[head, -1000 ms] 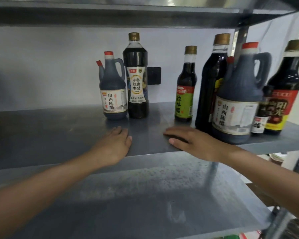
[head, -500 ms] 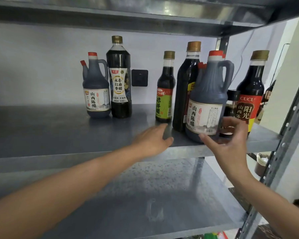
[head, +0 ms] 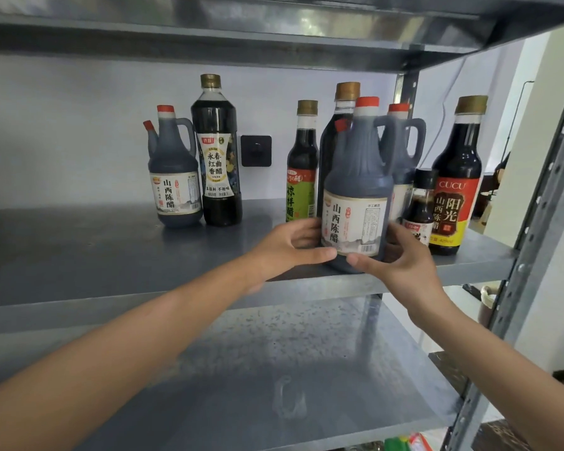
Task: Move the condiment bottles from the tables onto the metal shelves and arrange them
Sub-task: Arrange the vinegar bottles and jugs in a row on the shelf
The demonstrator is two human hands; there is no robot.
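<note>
Head view: left hand (head: 285, 250) and right hand (head: 401, 265) grip 山西陈醋 jug (head: 355, 177) near CUCU bottle (head: 457, 177).

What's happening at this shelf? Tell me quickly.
A person is arranging condiment bottles on a metal shelf. The left hand and the right hand both grip the big jug low on its sides, near the shelf's front edge. More bottles crowd behind it, including a CUCU bottle to the right. A small jug and a tall bottle stand apart at the back left.
</note>
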